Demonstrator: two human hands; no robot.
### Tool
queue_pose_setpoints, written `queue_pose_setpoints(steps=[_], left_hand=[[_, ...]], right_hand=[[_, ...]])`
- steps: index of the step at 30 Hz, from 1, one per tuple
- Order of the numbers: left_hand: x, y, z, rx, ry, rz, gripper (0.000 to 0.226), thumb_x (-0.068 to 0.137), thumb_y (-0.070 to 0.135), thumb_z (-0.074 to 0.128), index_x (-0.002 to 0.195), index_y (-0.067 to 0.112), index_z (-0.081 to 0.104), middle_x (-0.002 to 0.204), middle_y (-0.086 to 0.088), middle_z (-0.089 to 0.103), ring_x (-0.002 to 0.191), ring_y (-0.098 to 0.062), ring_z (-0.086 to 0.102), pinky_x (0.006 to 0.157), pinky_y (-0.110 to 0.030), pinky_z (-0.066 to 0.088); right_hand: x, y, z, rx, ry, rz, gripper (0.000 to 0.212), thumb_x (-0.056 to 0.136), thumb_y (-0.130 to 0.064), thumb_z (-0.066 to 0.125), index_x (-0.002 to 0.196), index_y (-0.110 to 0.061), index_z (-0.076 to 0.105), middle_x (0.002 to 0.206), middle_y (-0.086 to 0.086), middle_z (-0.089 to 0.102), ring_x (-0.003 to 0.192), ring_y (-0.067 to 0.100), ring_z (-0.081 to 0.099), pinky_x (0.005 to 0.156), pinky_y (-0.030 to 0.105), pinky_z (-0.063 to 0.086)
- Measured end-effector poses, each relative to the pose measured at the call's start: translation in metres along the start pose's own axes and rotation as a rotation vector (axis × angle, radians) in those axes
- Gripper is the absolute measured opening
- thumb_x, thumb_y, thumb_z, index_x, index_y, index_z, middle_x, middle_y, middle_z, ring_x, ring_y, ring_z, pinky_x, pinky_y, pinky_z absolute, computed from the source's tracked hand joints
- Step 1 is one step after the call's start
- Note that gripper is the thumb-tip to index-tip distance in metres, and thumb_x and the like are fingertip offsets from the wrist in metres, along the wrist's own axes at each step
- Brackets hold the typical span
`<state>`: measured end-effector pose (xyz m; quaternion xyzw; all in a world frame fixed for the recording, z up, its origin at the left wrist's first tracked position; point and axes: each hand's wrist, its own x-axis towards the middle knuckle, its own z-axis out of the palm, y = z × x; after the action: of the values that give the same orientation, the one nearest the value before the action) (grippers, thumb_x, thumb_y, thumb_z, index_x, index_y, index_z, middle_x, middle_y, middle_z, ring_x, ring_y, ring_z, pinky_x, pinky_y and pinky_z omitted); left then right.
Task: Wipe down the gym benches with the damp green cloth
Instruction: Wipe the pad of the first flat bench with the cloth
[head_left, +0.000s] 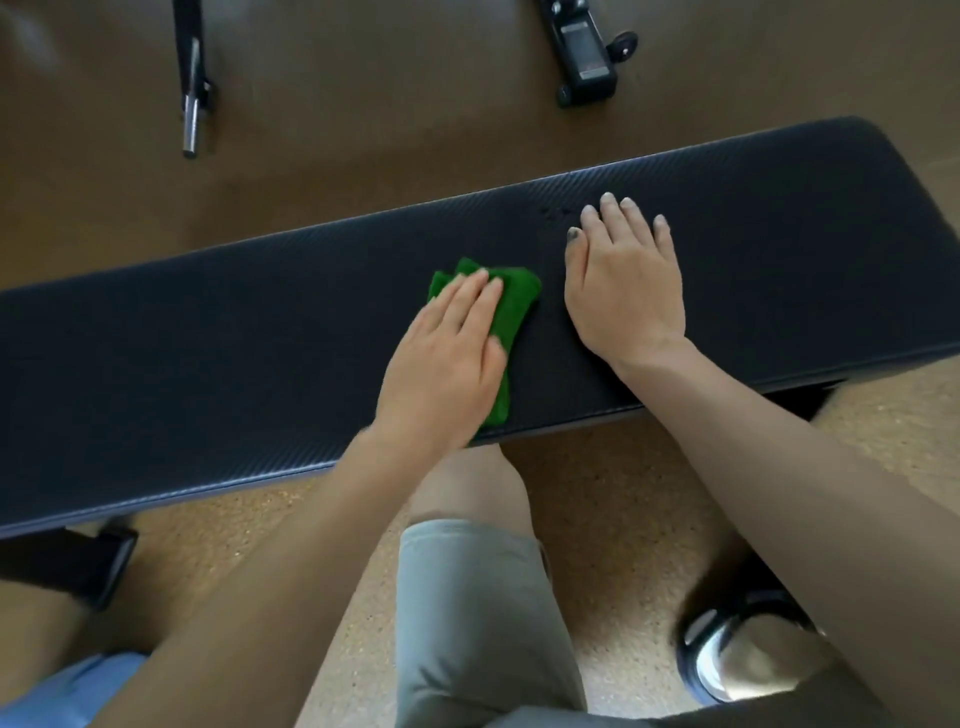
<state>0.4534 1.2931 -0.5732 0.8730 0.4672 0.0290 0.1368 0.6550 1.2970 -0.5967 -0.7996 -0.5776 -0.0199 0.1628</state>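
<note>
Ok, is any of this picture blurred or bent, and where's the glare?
Head view: the left hand on the folded green cloth is slightly motion-blurred; the long black padded bench bows from wide-angle distortion; pale sheen runs along its far edge; frame corners are soft.

No legible text anywhere in this view — the dark padded bench (208, 338) carries no brand or number, and the green cloth (511, 306) is unmarked. A grey plate on the black equipment base (584, 49) on the floor beyond may bear a label — too blurred and small to read.
</note>
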Motion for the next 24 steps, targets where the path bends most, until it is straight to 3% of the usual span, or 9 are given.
queue_pose_setpoints(steps=[3,7,9,12,16,20,22,24], left_hand=[[0.033,0.014,0.001,-0.042,0.008,-0.065,0.057,0.110,0.033,0.023,0.164,0.018,0.014,0.172,-0.001,0.011,0.159,-0.014,0.005,0.129,-0.032,0.002],[-0.031,0.000,0.004,0.065,0.009,0.093,0.057,0.110,0.034,0.023,0.163,0.015,0.021,0.171,-0.003,0.020,0.158,-0.016,0.013,0.129,-0.039,0.014],[-0.062,-0.030,-0.004,0.111,-0.026,0.157,0.057,0.110,0.037,0.023,0.163,0.017,0.022,0.170,0.001,0.020,0.157,-0.013,0.015,0.129,-0.034,0.010],[-0.070,-0.052,-0.013,0.160,-0.024,0.112,0.058,0.110,0.040,0.020,0.163,0.018,0.021,0.169,0.001,0.023,0.157,-0.012,0.016,0.128,-0.028,0.006],[-0.052,-0.009,0.006,0.226,0.047,-0.004,0.060,0.109,0.037,0.017,0.162,0.011,0.021,0.169,-0.007,0.023,0.158,-0.022,0.017,0.128,-0.039,0.014],[-0.007,0.050,0.023,0.127,0.077,0.129,0.061,0.106,0.035,0.020,0.160,0.007,0.026,0.168,-0.011,0.026,0.157,-0.025,0.019,0.129,-0.043,0.017],[0.015,0.075,0.025,0.074,0.041,0.164,0.060,0.108,0.034,0.021,0.162,0.007,0.021,0.170,-0.010,0.019,0.159,-0.024,0.012,0.130,-0.041,0.012],[0.023,0.081,0.024,0.067,0.000,0.180,0.059,0.111,0.034,0.022,0.164,0.010,0.014,0.172,-0.008,0.013,0.159,-0.021,0.006,0.130,-0.038,0.006]], right_hand=[[-0.001,0.001,-0.003,0.011,-0.003,0.019,0.058,0.109,-0.038,0.018,0.151,-0.008,0.047,0.160,0.013,0.042,0.152,0.027,0.032,0.126,0.051,0.021],[-0.005,0.004,-0.006,0.040,-0.030,0.023,0.056,0.110,-0.037,0.020,0.153,-0.010,0.045,0.162,0.010,0.038,0.154,0.024,0.028,0.127,0.047,0.017],[-0.005,0.004,-0.004,0.053,-0.044,0.028,0.056,0.110,-0.037,0.019,0.153,-0.011,0.044,0.162,0.009,0.037,0.154,0.023,0.027,0.128,0.047,0.017],[-0.004,0.002,-0.002,0.039,-0.021,0.023,0.058,0.110,-0.039,0.018,0.152,-0.010,0.045,0.161,0.010,0.039,0.153,0.025,0.029,0.127,0.048,0.018],[-0.004,0.001,-0.001,0.024,-0.009,0.034,0.060,0.109,-0.039,0.016,0.150,-0.009,0.048,0.160,0.012,0.042,0.152,0.026,0.031,0.126,0.049,0.020],[0.001,0.008,-0.005,0.083,-0.023,0.018,0.062,0.108,-0.037,0.015,0.145,-0.007,0.054,0.156,0.014,0.047,0.149,0.028,0.038,0.125,0.047,0.024],[0.007,0.031,-0.016,0.093,-0.013,0.060,0.064,0.106,-0.037,0.014,0.138,-0.005,0.060,0.151,0.016,0.053,0.145,0.031,0.044,0.123,0.048,0.028],[0.006,0.071,-0.030,0.033,-0.049,0.125,0.060,0.107,-0.037,0.017,0.143,-0.009,0.056,0.156,0.014,0.047,0.148,0.031,0.038,0.123,0.051,0.025]])
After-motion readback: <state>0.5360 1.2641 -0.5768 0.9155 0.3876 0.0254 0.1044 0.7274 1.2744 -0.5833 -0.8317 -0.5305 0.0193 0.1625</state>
